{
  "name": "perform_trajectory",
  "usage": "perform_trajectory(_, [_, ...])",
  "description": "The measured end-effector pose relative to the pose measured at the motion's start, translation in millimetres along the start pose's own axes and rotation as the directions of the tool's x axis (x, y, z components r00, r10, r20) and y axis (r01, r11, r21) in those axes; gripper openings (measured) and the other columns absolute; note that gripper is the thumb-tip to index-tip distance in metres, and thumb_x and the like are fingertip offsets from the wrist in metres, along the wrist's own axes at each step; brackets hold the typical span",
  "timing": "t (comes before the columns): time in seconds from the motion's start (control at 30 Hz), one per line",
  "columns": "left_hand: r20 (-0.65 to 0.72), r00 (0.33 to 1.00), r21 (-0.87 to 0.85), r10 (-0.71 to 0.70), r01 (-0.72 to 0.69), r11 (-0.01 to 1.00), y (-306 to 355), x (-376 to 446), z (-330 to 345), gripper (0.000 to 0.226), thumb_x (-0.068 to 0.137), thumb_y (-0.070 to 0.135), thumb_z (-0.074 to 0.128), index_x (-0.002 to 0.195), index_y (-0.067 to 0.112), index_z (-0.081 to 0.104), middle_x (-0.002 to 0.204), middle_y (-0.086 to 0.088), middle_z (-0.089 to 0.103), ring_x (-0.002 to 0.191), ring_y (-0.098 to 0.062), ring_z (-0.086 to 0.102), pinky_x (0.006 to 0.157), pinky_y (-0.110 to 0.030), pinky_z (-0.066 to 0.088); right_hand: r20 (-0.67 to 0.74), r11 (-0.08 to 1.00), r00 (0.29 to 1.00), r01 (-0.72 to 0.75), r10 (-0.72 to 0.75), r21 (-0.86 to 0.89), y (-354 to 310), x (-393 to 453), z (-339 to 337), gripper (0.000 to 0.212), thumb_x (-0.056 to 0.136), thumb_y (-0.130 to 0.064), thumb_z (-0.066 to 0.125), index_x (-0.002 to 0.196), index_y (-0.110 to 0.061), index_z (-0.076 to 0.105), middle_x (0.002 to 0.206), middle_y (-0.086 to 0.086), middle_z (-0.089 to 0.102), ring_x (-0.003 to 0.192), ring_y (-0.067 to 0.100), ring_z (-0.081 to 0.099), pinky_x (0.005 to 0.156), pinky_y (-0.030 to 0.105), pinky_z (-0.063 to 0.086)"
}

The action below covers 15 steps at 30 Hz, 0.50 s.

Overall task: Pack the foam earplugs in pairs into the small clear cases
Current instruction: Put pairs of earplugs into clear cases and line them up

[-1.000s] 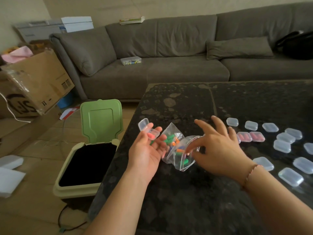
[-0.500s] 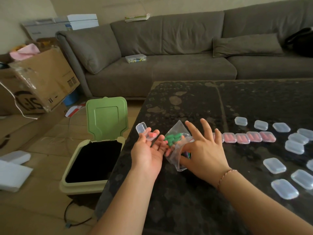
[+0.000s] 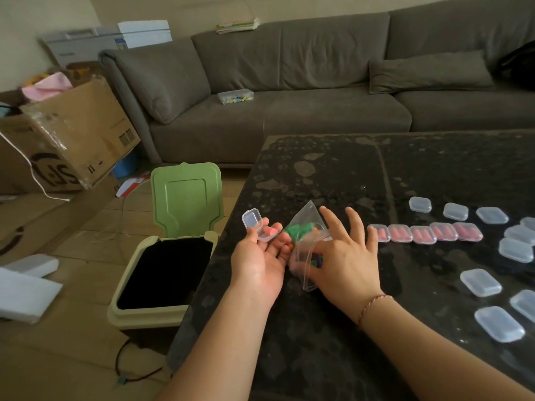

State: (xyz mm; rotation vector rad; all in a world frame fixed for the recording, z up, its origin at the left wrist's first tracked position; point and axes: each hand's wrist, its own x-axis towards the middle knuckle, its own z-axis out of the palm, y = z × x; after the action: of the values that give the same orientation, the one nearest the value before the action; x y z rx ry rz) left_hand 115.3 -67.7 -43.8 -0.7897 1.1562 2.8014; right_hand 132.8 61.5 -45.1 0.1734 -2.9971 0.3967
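Observation:
My left hand (image 3: 259, 260), palm up, holds a small clear case (image 3: 255, 225) with its lid up and one pink earplug (image 3: 271, 233) inside. Right beside it lies a clear zip bag (image 3: 304, 241) of green, orange and purple earplugs on the black table (image 3: 333, 169). My right hand (image 3: 344, 260) has its thumb and forefinger inside the bag's mouth, the other fingers spread; what they pinch is hidden. A row of several closed cases with pink earplugs (image 3: 425, 234) lies to the right. Several closed cases that look empty (image 3: 480, 282) lie scattered further right.
A green-lidded bin (image 3: 170, 256) stands open on the floor at the table's left edge. A grey sofa (image 3: 289, 105) runs behind the table, with a small plastic box (image 3: 235, 96) on its seat. Cardboard boxes (image 3: 72, 140) and white foam pieces (image 3: 23, 285) lie at the left.
My right hand has gone from hovering over the bag's mouth to reaching inside it. My left hand has kept hold of the lidded case. The view has shifted left.

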Motion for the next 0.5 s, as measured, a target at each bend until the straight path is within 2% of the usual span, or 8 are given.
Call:
perform_trajectory(0.13, [0.011, 1.0, 0.013, -0.004, 0.004, 1.0, -0.4, 0.6, -1.3, 0.024, 0.1, 0.01, 0.049, 0.118, 0.008, 0.065, 0.109, -0.013, 0.07, 0.073, -0.019, 0.062, 0.081, -0.037, 0.052, 0.02, 0.996, 0.998, -0.06, 0.059, 0.06, -2.8, 0.7, 0.2, 0.044, 0.082, -0.062, 0.057, 0.118, -0.038, 0.064, 0.161, -0.008, 0.005, 0.147, 0.03, -0.009, 0.116, 0.055, 0.004])
perform_trajectory(0.3, [0.017, 1.0, 0.006, 0.0, 0.0, 1.0, -3.3, -0.1, -1.6, 0.026, 0.102, 0.016, 0.046, 0.119, 0.008, 0.065, 0.104, -0.012, 0.07, 0.074, -0.019, 0.062, 0.077, -0.035, 0.051, -0.014, 0.996, 0.999, -0.039, 0.04, 0.083, -1.7, -0.5, 5.4, 0.045, 0.081, -0.065, 0.055, 0.112, -0.035, 0.069, 0.159, -0.011, 0.015, 0.146, 0.029, -0.002, 0.116, 0.051, 0.009])
perform_trajectory(0.4, [0.018, 1.0, 0.011, 0.002, -0.003, 1.0, -4.0, -0.5, -2.1, 0.026, 0.102, 0.017, 0.047, 0.118, 0.009, 0.066, 0.103, -0.012, 0.069, 0.075, -0.02, 0.062, 0.075, -0.035, 0.051, -0.087, 0.987, 0.995, -0.037, 0.051, 0.158, 0.0, -1.0, 8.9, 0.047, 0.077, -0.064, 0.062, 0.11, -0.031, 0.07, 0.155, -0.011, 0.026, 0.145, 0.028, 0.008, 0.114, 0.048, 0.016])
perform_trajectory(0.5, [0.027, 1.0, 0.011, -0.002, 0.002, 1.0, -2.7, -0.7, -2.5, 0.026, 0.103, 0.019, 0.047, 0.117, 0.009, 0.066, 0.103, -0.012, 0.07, 0.076, -0.02, 0.063, 0.075, -0.036, 0.051, -0.1, 0.962, 0.992, -0.044, 0.073, 0.269, 4.7, 2.9, 10.5, 0.043, 0.073, -0.056, 0.073, 0.11, -0.033, 0.07, 0.153, -0.01, 0.028, 0.142, 0.026, 0.012, 0.113, 0.049, 0.02])
